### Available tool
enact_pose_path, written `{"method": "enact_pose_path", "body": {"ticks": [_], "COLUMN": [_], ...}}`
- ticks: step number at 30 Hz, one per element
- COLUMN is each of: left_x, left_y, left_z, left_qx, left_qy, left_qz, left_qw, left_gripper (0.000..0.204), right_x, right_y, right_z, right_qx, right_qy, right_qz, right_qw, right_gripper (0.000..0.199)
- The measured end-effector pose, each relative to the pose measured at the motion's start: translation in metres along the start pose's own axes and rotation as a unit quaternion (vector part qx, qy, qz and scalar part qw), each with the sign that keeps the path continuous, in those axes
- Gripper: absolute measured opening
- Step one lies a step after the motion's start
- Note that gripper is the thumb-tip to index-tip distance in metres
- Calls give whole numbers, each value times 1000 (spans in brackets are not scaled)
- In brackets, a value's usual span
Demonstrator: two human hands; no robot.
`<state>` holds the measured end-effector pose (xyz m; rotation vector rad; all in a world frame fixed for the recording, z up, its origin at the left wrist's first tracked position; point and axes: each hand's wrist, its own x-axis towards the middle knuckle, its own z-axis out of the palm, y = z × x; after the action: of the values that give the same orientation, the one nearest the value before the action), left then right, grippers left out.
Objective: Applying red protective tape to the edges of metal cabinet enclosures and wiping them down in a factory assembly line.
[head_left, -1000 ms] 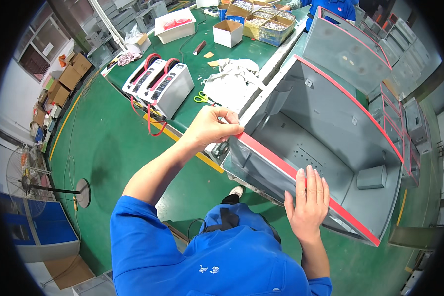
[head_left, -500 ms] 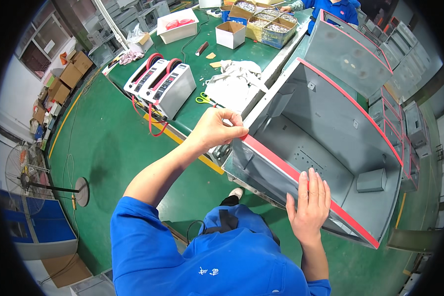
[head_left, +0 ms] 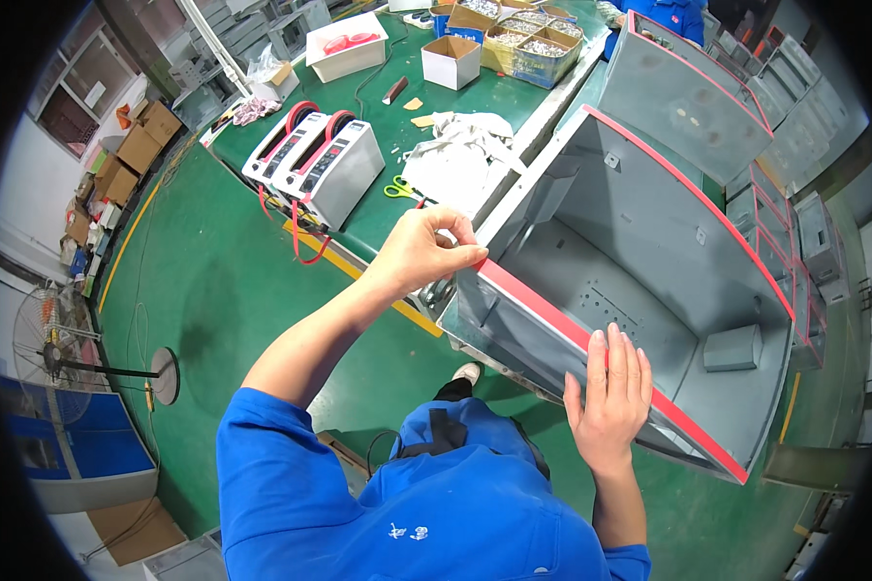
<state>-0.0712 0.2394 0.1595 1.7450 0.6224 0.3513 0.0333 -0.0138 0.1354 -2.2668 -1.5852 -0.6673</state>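
Note:
A large grey metal cabinet shell (head_left: pixel 639 194) stands at the right, its open side toward me. Red tape (head_left: pixel 547 315) runs along its near edge. At the left corner of that edge, my left hand (head_left: pixel 424 254) pinches the tape's end between thumb and fingertips. My right hand (head_left: pixel 607 407) lies with straight fingers over the middle of the strip, palm on the edge, thumb held apart. More red tape lines the shell's curved far edge (head_left: pixel 702 198). Whatever part of the strip is under my right hand is hidden.
Two white tape dispensers (head_left: pixel 329 174) with red rolls stand on the green table (head_left: pixel 397 107). Beyond them are yellow-green scissors (head_left: pixel 397 188), white cloth (head_left: pixel 460 160), and boxes of small metal parts (head_left: pixel 547 58). Another taped shell (head_left: pixel 683 97) and a person in blue (head_left: pixel 673 17) are behind.
Both hands stay nearly where they were on the strip. The co-worker's hand at the parts boxes has drawn back to the right.

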Motion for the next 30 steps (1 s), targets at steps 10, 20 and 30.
{"method": "enact_pose_path", "body": {"ticks": [10, 20, 30], "left_x": [-1, 1, -4], "left_y": [5, 3, 2], "left_z": [0, 1, 2], "left_qx": [-80, -44, 9], "left_qy": [-4, -2, 22], "left_qz": [-47, -47, -14], "left_qw": [996, 998, 1000], "left_gripper": [14, 14, 14], "right_x": [0, -1, -2], "right_y": [-1, -1, -1], "right_z": [2, -1, 1], "right_qx": [13, 14, 15], "right_qy": [9, 5, 14], "right_qz": [11, 15, 12], "right_qw": [1000, 1000, 1000], "right_gripper": [56, 57, 54]}}
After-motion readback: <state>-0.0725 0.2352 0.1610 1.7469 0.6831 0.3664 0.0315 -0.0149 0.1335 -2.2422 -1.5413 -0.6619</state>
